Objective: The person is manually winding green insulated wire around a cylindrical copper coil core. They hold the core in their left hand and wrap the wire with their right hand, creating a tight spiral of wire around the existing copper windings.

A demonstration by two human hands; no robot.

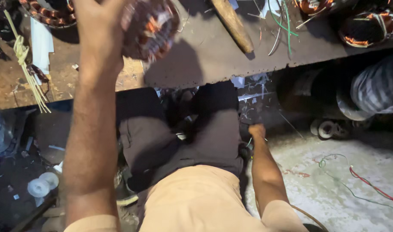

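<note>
My left hand [97, 30] is raised over the workbench [196, 56] and grips a round motor stator [151, 28] wound with copper wire; the stator looks blurred. My right hand [256, 131] hangs low beside my right thigh, near the floor under the bench edge. Its fingers are curled, and I cannot tell whether anything is in them. My dark trousers and tan shirt fill the middle of the view.
On the bench lie a wooden handle [235, 23], green and white wires [284, 25], other copper-wound stators [368, 25] and yellow cord [27, 68]. A person's striped sleeve [376, 83] is at right. Red and green wires [359, 180] trail across the concrete floor. White discs [42, 184] sit lower left.
</note>
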